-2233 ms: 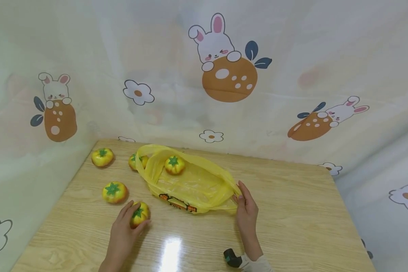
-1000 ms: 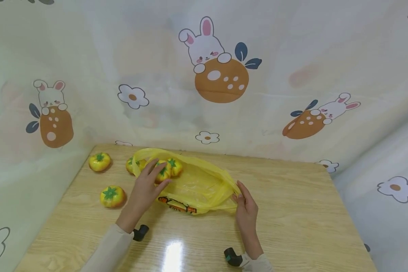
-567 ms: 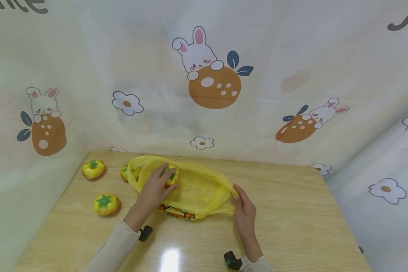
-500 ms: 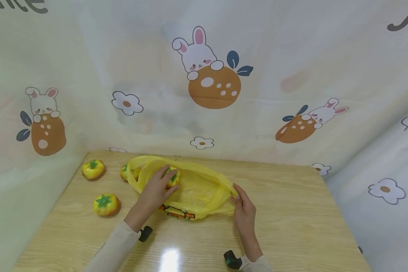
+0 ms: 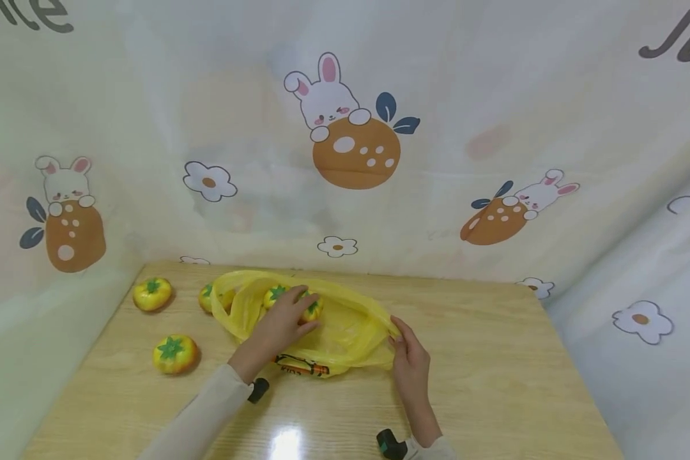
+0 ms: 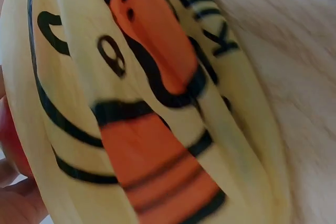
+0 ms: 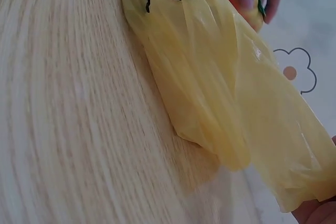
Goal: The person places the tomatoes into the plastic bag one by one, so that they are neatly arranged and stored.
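Observation:
A yellow plastic bag (image 5: 345, 332), printed with orange and black figures, lies on its side on the table with its mouth spread. My left hand (image 5: 278, 319) reaches over the near edge into the mouth, fingers and thumb around a ribbed yellow-orange fruit with a green star-shaped top (image 5: 312, 309). Just left of it, a second such fruit (image 5: 274, 294) rests in the bag. At the bag's right end, my right hand (image 5: 411, 358) pinches the rim between thumb and fingers. The right wrist view shows that pinched corner of the bag (image 7: 294, 156) pulled taut.
Two more fruits stand on the wooden table (image 5: 466, 383) at left, one far (image 5: 152, 294) and one nearer (image 5: 175, 353). Another fruit (image 5: 206, 298) is partly behind the bag's left end. A printed cloth (image 5: 253, 211) hangs along the table's back and sides.
My left hand gripped the fruit near the table's front, carried it up into the bag and has shifted right inside it. My right hand keeps hold of the rim.

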Tool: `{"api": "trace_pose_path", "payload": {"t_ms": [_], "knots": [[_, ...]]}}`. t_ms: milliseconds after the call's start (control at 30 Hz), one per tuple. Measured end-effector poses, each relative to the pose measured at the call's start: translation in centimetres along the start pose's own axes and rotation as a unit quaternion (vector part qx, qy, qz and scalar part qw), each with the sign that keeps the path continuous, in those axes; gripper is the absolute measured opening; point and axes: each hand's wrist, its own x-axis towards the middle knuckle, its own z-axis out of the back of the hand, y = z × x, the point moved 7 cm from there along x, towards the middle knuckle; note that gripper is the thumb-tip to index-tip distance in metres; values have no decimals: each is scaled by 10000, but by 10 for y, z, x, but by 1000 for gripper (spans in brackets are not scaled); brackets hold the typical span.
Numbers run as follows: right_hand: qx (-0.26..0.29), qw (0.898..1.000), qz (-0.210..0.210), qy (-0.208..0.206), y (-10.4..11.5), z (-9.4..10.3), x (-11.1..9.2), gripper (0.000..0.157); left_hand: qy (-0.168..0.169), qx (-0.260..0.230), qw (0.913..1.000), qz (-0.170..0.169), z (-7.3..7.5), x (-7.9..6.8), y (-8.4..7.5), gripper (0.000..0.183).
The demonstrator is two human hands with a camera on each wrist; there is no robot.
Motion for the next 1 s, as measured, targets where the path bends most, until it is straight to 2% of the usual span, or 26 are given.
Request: {"api": "trace_pose_path", "payload": {"t_ms": [233,400,700,1000], "knots": [[162,9996,222,20,2,-1,-1,36,-7,-172,9997,-166,-8,10,-4,53],[138,9998,171,-4,2,1,-2,37,55,-193,9997,-143,-15,15,-2,54],[64,9999,126,-27,0,1,-3,36,-183,73,9995,-262,-20,31,0,54],[160,9998,-72,80,-6,2,-4,34,-190,239,9994,-186,-27,37,3,53]]}}
